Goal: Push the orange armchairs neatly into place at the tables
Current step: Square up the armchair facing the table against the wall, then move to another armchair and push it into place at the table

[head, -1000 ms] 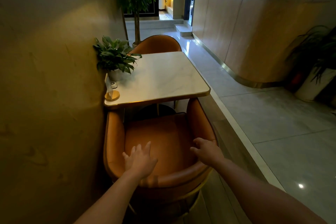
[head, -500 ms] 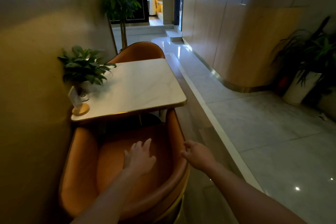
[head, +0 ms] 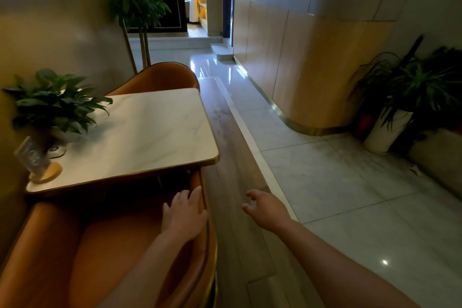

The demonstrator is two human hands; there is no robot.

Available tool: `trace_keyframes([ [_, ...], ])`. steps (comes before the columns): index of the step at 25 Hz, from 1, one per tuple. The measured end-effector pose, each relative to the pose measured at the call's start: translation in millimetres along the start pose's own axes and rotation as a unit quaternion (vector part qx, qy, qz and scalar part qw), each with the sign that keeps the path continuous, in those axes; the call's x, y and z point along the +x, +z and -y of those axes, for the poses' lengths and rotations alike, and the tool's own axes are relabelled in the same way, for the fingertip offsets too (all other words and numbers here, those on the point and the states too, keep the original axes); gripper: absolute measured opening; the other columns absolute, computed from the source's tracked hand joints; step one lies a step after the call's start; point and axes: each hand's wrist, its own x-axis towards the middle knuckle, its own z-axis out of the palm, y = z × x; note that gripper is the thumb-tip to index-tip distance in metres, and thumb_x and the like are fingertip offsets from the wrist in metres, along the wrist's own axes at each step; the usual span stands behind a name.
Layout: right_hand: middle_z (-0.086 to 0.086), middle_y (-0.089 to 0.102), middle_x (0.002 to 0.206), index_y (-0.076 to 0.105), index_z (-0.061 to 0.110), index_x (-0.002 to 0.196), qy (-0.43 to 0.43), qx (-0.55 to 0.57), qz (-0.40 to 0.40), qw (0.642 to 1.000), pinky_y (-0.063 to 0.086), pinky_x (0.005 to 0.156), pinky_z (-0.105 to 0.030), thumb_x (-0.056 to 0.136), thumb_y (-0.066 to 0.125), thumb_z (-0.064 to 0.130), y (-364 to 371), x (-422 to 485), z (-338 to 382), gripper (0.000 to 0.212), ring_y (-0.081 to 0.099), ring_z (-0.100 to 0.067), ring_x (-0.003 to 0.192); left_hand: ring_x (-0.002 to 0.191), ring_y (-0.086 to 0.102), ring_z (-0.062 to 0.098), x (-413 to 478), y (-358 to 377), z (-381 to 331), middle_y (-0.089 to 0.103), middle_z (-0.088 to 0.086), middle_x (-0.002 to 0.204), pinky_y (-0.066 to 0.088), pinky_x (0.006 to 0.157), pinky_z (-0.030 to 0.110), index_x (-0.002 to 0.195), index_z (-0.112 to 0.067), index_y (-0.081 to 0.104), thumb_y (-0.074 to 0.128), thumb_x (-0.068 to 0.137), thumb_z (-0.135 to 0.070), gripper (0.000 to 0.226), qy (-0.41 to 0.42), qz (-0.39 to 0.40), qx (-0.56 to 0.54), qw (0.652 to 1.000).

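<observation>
"Armchairs, where are they sitting?"

"The near armchair (head: 42,245) is sitting at the closer side of the surface (head: 155,127), its arm fronts reaching under the near edge. The far armchair (head: 160,77) is standing at the opposite side, its curved back showing above the far edge."

"What is the left hand (head: 183,212) doing?"

"It is lying over the near armchair's right arm, fingers straight and close together, gripping nothing. Whether the palm is pressing on the leather, I cannot tell."

"And the right hand (head: 265,207)?"

"It is hanging over the wooden floor strip (head: 232,147) beside that armchair, apart from it, fingers loosely spread and holding nothing."

"Is anything standing on the surface?"

"A leafy plant (head: 52,102) in a pale pot is standing on the wall side, and a clear card stand (head: 35,157) on a round wooden base is standing at the near left corner, just beside the pot. A small tree (head: 137,7) is growing behind the far armchair."
</observation>
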Motion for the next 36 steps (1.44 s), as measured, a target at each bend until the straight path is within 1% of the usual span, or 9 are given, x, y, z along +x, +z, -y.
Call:
trace_keyframes([
  [2, 0.000, 0.063, 0.134, 0.051, 0.022, 0.144, 0.007, 0.004, 0.003, 1.000, 0.051, 0.094, -0.030, 0.098, 0.057, 0.044, -7.7, 22.5, -11.8, 0.051, 0.063, -0.013, 0.112, 0.150, 0.022, 0.023, 23.9, 1.2, -10.7, 0.028, 0.002, 0.161, 0.019, 0.123, 0.054, 0.159, -0.030, 0.011, 0.048, 0.100, -0.045, 0.071, 0.002, 0.001, 0.004, 1.000],
  [5, 0.001, 0.060, 0.139, 0.050, 0.023, 0.145, 0.010, -0.004, 0.003, 1.000, 0.049, 0.097, -0.031, 0.098, 0.057, 0.046, -17.5, 59.2, -25.1, 0.052, 0.060, -0.015, 0.121, 0.151, 0.019, 0.023, 65.0, 5.3, -21.1, 0.026, 0.004, 0.162, 0.018, 0.123, 0.054, 0.159, -0.031, 0.009, 0.046, 0.100, -0.046, 0.072, -0.001, -0.004, 0.012, 1.000],
  [8, 0.001, 0.061, 0.138, 0.050, 0.024, 0.144, 0.020, -0.006, 0.004, 1.000, 0.050, 0.098, -0.033, 0.097, 0.056, 0.048, -28.8, 101.7, -35.6, 0.053, 0.060, -0.016, 0.121, 0.152, 0.018, 0.024, 110.5, 7.6, -30.2, 0.026, 0.004, 0.162, 0.017, 0.122, 0.053, 0.159, -0.030, 0.009, 0.046, 0.100, -0.046, 0.071, 0.000, 0.000, 0.007, 1.000],
  [14, 0.001, 0.060, 0.140, 0.050, 0.023, 0.144, 0.033, -0.007, 0.018, 0.999, 0.050, 0.099, -0.033, 0.098, 0.056, 0.046, -52.6, 163.8, -48.9, 0.052, 0.059, -0.017, 0.123, 0.153, 0.016, 0.025, 173.8, 13.7, -46.6, 0.023, 0.004, 0.164, 0.018, 0.123, 0.054, 0.158, -0.031, 0.012, 0.048, 0.100, -0.045, 0.070, 0.000, 0.030, 0.013, 0.999],
  [19, 0.002, 0.060, 0.140, 0.050, 0.023, 0.144, 0.030, -0.002, 0.032, 0.999, 0.050, 0.100, -0.034, 0.098, 0.056, 0.047, -68.1, 220.5, -81.2, 0.052, 0.058, -0.017, 0.124, 0.152, 0.018, 0.025, 229.9, 24.8, -73.6, 0.024, 0.006, 0.163, 0.019, 0.123, 0.055, 0.159, -0.031, 0.011, 0.046, 0.100, -0.046, 0.070, -0.015, 0.046, 0.024, 0.999],
  [23, 0.002, 0.059, 0.142, 0.050, 0.024, 0.144, 0.010, 0.003, 0.045, 0.999, 0.051, 0.098, -0.035, 0.097, 0.057, 0.047, -84.0, 284.4, -115.4, 0.053, 0.059, -0.017, 0.123, 0.152, 0.017, 0.027, 281.7, 35.8, -105.1, 0.023, 0.007, 0.164, 0.019, 0.122, 0.056, 0.158, -0.031, 0.010, 0.045, 0.100, -0.046, 0.069, -0.032, 0.041, 0.040, 0.998],
  [28, 0.001, 0.058, 0.142, 0.049, 0.023, 0.145, -0.027, -0.004, 0.081, 0.996, 0.050, 0.097, -0.032, 0.098, 0.056, 0.045, -120.7, 377.3, -163.3, 0.052, 0.060, -0.017, 0.121, 0.153, 0.014, 0.027, 355.1, 45.9, -157.1, 0.019, 0.006, 0.165, 0.017, 0.122, 0.058, 0.158, -0.031, 0.008, 0.043, 0.101, -0.049, 0.069, -0.080, 0.037, 0.065, 0.994],
  [32, 0.001, 0.060, 0.139, 0.050, 0.024, 0.144, -0.050, -0.014, 0.097, 0.994, 0.049, 0.092, -0.028, 0.099, 0.056, 0.045, -145.8, 439.5, -182.7, 0.051, 0.062, -0.015, 0.117, 0.155, 0.001, 0.030, 404.7, 46.0, -183.4, 0.009, 0.007, 0.168, 0.012, 0.123, 0.058, 0.159, -0.031, 0.006, 0.040, 0.101, -0.049, 0.069, -0.116, 0.020, 0.091, 0.989],
  [36, 0.002, 0.061, 0.137, 0.051, 0.025, 0.143, -0.075, -0.016, 0.109, 0.991, 0.049, 0.091, -0.027, 0.098, 0.057, 0.046, -158.4, 511.2, -184.7, 0.050, 0.061, -0.014, 0.116, 0.155, 0.001, 0.030, 467.5, 42.2, -184.9, 0.009, 0.007, 0.168, 0.013, 0.123, 0.059, 0.159, -0.031, 0.008, 0.040, 0.101, -0.049, 0.069, -0.138, 0.012, 0.089, 0.986],
])
